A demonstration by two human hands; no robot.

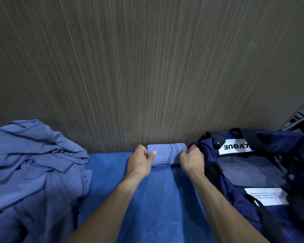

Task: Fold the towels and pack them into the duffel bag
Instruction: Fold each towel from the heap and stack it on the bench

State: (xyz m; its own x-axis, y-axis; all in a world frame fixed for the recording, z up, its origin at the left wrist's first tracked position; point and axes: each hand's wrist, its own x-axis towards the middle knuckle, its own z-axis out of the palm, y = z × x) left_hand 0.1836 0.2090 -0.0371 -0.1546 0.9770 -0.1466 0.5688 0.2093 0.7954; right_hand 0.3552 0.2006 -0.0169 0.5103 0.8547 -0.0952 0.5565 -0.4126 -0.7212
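I hold the folded towel [165, 156] by both ends: my left hand [141, 161] curls round its left end, thumb on top, and my right hand [191, 159] pinches its right end. It rests on the blue surface [147, 199] against the wood-grain wall [147, 67]. Just right of my right hand the navy duffel bag [253, 172] gapes open, grey lining and a white label showing inside. Well left of my left hand lie the unfolded towels [35, 165] in a heap.

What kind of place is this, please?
Probably an indoor room, maybe a bedroom: a blue cushioned surface against a wood-grain wall, with loose towels and a duffel bag.
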